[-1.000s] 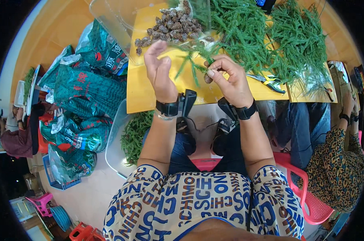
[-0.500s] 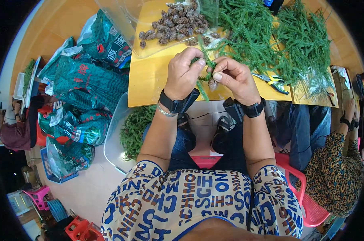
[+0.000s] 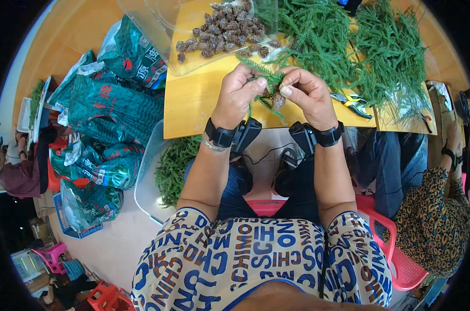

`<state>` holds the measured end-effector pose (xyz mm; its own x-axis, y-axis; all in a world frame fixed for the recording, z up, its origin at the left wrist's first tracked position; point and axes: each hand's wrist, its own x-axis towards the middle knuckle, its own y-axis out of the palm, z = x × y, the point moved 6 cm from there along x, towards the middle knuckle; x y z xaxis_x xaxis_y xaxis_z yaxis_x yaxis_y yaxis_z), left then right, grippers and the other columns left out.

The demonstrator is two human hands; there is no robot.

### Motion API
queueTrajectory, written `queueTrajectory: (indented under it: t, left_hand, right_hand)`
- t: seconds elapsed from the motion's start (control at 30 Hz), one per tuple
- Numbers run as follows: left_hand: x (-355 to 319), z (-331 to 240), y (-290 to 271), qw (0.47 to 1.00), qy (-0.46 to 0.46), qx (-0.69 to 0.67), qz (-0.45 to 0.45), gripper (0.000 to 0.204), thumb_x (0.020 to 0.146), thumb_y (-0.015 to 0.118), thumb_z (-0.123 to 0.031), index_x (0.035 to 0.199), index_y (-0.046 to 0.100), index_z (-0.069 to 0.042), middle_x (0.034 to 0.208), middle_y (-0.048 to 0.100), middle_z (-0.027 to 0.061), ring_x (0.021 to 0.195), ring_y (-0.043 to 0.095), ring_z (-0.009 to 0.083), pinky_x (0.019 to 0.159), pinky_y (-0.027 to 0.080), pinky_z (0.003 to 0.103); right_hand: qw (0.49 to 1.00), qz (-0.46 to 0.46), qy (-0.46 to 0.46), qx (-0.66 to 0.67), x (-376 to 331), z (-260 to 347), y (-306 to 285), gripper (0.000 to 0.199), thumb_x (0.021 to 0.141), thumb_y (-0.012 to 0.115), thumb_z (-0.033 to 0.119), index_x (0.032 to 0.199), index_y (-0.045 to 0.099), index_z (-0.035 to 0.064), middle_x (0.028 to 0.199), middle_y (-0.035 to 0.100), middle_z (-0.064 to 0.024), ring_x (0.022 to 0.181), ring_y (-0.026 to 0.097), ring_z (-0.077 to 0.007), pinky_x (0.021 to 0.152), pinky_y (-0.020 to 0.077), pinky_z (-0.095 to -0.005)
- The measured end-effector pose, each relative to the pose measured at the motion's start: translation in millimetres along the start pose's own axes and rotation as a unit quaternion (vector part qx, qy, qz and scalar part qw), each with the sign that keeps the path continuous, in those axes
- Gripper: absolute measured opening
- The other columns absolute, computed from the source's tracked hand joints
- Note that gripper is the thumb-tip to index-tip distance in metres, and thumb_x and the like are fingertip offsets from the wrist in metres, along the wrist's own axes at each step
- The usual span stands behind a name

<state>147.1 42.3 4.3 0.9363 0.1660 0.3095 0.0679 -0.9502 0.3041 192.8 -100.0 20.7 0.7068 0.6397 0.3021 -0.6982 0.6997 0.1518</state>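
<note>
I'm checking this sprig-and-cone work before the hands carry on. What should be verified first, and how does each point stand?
1. Green sprig pinched by both the left hand and the right hand: ok.
2. Pine cone at the sprig, by the right thumb: ok; whether it is fastened, cannot tell.
3. More cones to hand in the clear tray: ok.
4. More greenery in the pile on the yellow table: ok.
5. Cutters lie apart from both hands, right of the right hand: ok.
</note>
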Motion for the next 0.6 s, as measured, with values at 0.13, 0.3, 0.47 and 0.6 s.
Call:
queueTrajectory:
  t: [0.13,0.3,0.47,0.6]
  left_hand:
    - [-2.0,-6.1,0.5,0.996,0.032,0.084,-0.022,0.015,0.087,0.057,-0.009,0.095,0.054,0.004,0.078,0.061,0.0069,0.071,0.054,0.0113,0.064,0.046,0.028]
    - [-4.3,-26.0,6.3,0.947,0.157,0.267,-0.083,0.017,0.084,0.058,-0.007,0.097,0.055,0.004,0.078,0.061,0.0093,0.071,0.056,0.0138,0.065,0.046,0.029]
    - [-2.4,-20.1,-0.6,0.979,0.086,0.174,-0.062,0.019,0.082,0.059,-0.007,0.097,0.055,0.004,0.076,0.061,0.0105,0.069,0.055,0.0161,0.066,0.047,0.03]
    - [-1.7,-11.9,-8.8,0.981,0.044,0.182,-0.056,0.017,0.083,0.061,-0.008,0.095,0.056,0.003,0.075,0.059,0.0064,0.067,0.052,0.012,0.063,0.045,0.027]
  right_hand:
    - [1.0,-0.007,0.001,-0.001,1.3,-3.7,-3.5,0.008,0.086,0.066,0.006,0.09,0.061,0.0032,0.107,0.056,-0.0031,0.092,0.054,-0.0095,0.084,0.0432,-0.0249]
    - [1.0,-0.005,0.01,0.009,1.5,-3.6,-4.5,0.009,0.085,0.067,0.006,0.09,0.062,0.0023,0.103,0.057,-0.0029,0.092,0.055,-0.0109,0.085,0.0438,-0.0254]
    - [0.997,-0.025,0.037,0.067,0.6,-10.8,-10.8,0.009,0.085,0.067,0.008,0.091,0.061,0.0046,0.107,0.057,-0.0027,0.091,0.054,-0.0097,0.082,0.0434,-0.0251]
    - [0.994,-0.04,0.021,0.095,1.4,-10.4,-11.4,0.009,0.085,0.067,0.008,0.091,0.061,0.0046,0.105,0.057,-0.0021,0.089,0.053,-0.0093,0.081,0.0424,-0.0249]
